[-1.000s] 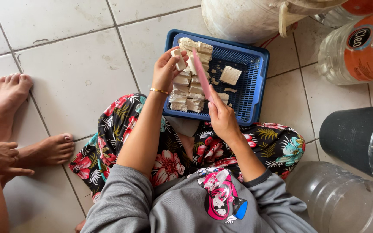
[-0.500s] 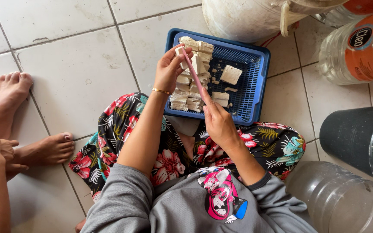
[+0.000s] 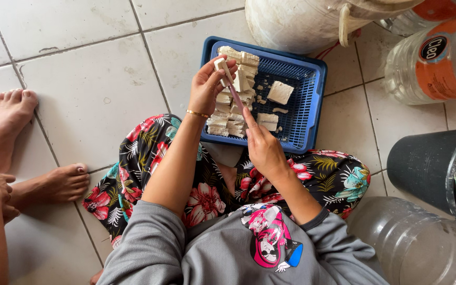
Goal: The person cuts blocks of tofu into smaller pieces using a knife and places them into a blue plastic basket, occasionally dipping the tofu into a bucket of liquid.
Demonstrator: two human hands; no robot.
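Two hands are at work over a blue plastic basket (image 3: 303, 105) that rests on the person's lap, against the flowered trousers (image 3: 207, 195). The left hand (image 3: 207, 87) is raised above the basket's left half, its fingers curled and pinching a small pale block (image 3: 220, 65) between thumb and fingertips. The right hand (image 3: 262, 150) sits lower, just off the basket's near rim, closed around the handle of a pink knife (image 3: 234, 94) with the forefinger laid along it; the blade slants up and left, and its tip meets the held block. Inside the basket, a stack of cut blocks (image 3: 228, 113) fills the left side, directly beneath the left hand, while a few loose pieces (image 3: 281, 92) lie apart on the mesh floor to the right. A gold bangle (image 3: 197, 113) circles the left wrist. Beyond the basket stands a large white bucket (image 3: 302, 21); to the right are clear water jugs (image 3: 434, 63) and a black bucket (image 3: 428, 163). Another person's bare feet (image 3: 6, 119) rest on the white floor tiles (image 3: 91, 89) at far left, well apart from the basket.
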